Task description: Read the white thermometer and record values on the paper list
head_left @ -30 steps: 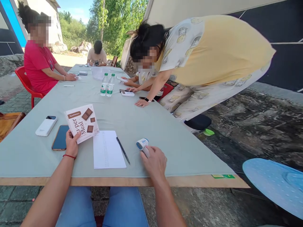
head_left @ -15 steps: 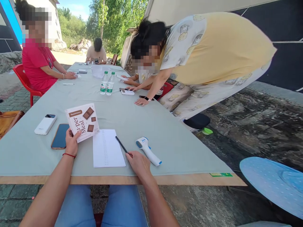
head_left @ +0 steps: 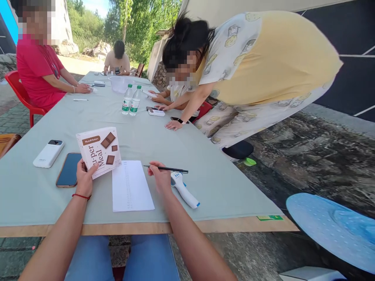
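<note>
NutriMotion box (head_left: 99, 152), head view: raised at near left in the left hand (head_left: 84, 178), thumb on its front, fingers curled behind, pinching the lower left part. Readable on the face: "NutriMotion" in a brown band; below it, turned sideways, "u-per Meal", its start hidden by the thumb. Chocolate squares printed alongside. Right hand (head_left: 159, 177): fingers pinching a black pen (head_left: 175, 169), tip to the left, close to the far right corner of a white sheet (head_left: 132, 191). Column of writing on it, too faint to read. Handheld thermometer (head_left: 186, 194), white and blue, on the tabletop (head_left: 228, 199) just right of that hand. At left: phone (head_left: 68, 169), dark screen; white power bank (head_left: 48, 155), print illegible. Farther off, two green-capped bottles (head_left: 127, 102), label wording too small.
</note>
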`<control>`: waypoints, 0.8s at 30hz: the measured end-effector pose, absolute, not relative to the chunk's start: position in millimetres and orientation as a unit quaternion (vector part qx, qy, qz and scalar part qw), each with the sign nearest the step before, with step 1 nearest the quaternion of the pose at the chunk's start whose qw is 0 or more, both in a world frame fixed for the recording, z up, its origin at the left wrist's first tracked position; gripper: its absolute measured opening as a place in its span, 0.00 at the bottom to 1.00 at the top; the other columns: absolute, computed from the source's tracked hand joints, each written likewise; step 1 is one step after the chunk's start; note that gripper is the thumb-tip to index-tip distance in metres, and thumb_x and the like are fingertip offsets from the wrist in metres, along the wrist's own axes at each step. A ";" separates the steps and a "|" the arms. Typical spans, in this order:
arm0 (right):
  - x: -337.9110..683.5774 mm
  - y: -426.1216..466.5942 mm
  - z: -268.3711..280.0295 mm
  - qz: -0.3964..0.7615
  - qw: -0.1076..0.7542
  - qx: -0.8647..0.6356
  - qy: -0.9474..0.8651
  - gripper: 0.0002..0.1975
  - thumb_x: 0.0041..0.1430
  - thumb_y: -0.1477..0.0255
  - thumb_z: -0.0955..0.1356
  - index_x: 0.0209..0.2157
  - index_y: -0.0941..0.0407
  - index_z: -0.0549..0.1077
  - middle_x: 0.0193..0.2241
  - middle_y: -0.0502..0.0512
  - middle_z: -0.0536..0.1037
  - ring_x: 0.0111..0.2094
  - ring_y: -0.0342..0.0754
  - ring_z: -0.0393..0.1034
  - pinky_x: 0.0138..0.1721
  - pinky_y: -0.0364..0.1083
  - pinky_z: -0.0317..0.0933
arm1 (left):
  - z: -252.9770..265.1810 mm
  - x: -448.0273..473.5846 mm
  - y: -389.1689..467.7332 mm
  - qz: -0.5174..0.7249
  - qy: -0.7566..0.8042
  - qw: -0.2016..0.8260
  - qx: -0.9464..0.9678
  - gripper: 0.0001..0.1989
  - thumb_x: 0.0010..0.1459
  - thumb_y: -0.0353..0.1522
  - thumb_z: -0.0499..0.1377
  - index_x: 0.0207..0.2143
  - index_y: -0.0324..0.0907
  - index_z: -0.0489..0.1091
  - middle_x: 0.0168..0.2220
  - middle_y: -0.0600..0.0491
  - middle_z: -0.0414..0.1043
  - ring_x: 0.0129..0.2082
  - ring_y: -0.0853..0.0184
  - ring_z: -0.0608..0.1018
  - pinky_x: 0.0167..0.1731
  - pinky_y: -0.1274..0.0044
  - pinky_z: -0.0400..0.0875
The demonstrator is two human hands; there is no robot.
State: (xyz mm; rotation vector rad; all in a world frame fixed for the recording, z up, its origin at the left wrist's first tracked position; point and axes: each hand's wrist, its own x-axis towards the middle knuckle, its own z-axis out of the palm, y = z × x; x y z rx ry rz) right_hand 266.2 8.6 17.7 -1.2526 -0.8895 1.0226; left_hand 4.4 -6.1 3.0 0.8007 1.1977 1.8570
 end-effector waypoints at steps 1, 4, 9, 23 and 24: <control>259.6 13.7 17.5 0.453 0.601 -0.533 -0.387 0.11 0.39 0.66 0.67 0.26 0.56 0.72 0.17 0.47 0.72 0.19 0.43 0.64 0.24 0.43 0.60 | 3.1 4.8 -6.4 0.730 0.470 0.383 0.315 0.35 0.38 0.38 0.74 0.48 0.43 0.66 0.50 0.47 0.72 0.52 0.57 0.73 0.53 0.64 0.67; 244.2 25.8 11.4 0.473 0.555 -0.544 -0.416 0.09 0.38 0.66 0.67 0.24 0.57 0.72 0.15 0.46 0.69 0.19 0.42 0.61 0.23 0.43 0.57 | 4.8 6.6 -7.5 0.737 0.465 0.384 0.304 0.33 0.38 0.37 0.74 0.47 0.43 0.66 0.49 0.48 0.72 0.51 0.58 0.73 0.53 0.64 0.66; 235.0 33.4 -11.6 0.410 0.513 -0.594 -0.464 0.10 0.41 0.63 0.65 0.25 0.55 0.72 0.18 0.46 0.70 0.22 0.44 0.62 0.24 0.43 0.57 | 9.1 10.0 -10.0 0.738 0.463 0.398 0.287 0.32 0.38 0.37 0.74 0.46 0.44 0.67 0.48 0.49 0.72 0.52 0.57 0.73 0.53 0.64 0.66; 237.1 29.8 -25.8 0.380 0.451 -0.623 -0.514 0.11 0.48 0.62 0.65 0.28 0.53 0.74 0.21 0.47 0.74 0.25 0.46 0.67 0.29 0.43 0.61 | 12.2 14.7 -13.1 0.739 0.464 0.416 0.256 0.29 0.39 0.37 0.73 0.44 0.44 0.68 0.49 0.49 0.72 0.54 0.55 0.72 0.54 0.62 0.67; 237.2 29.6 -26.1 0.381 0.450 -0.624 -0.513 0.11 0.48 0.62 0.65 0.28 0.53 0.74 0.22 0.47 0.74 0.25 0.46 0.68 0.29 0.43 0.61 | 11.6 14.5 -13.2 0.738 0.464 0.415 0.259 0.28 0.40 0.37 0.73 0.44 0.44 0.68 0.50 0.49 0.72 0.54 0.55 0.72 0.54 0.62 0.67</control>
